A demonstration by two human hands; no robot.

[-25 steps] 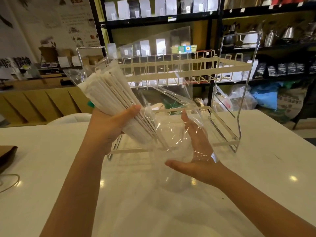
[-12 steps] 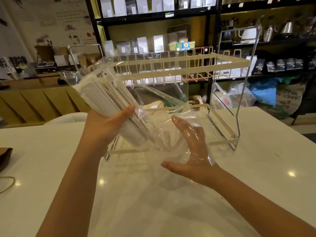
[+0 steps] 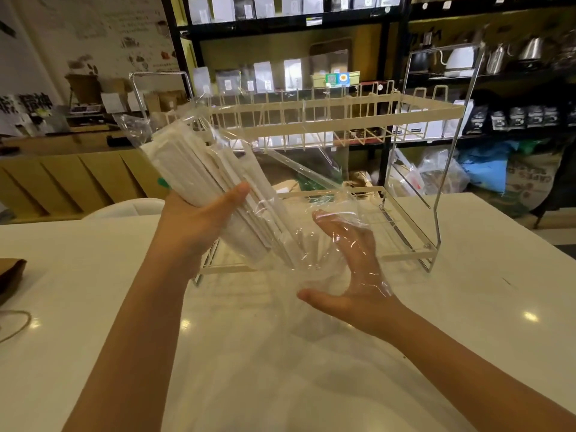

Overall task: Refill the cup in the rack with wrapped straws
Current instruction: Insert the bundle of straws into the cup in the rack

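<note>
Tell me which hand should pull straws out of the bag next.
Right, probably: the right hand is open inside the clear bag near the wrapped straws, while the left hand already grips the bundle.

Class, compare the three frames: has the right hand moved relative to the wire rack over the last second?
No clear move. The right hand, open inside the clear bag, stays before the lower shelf of the wire rack, just as earlier; the small shift matches the camera's.

Two hands [image 3: 199, 219] [image 3: 352, 275], one straw bundle [image 3: 199, 169], one clear bag [image 3: 311, 232], one two-tier rack [image 3: 336, 120], one table [image 3: 467, 307] counted.
</note>
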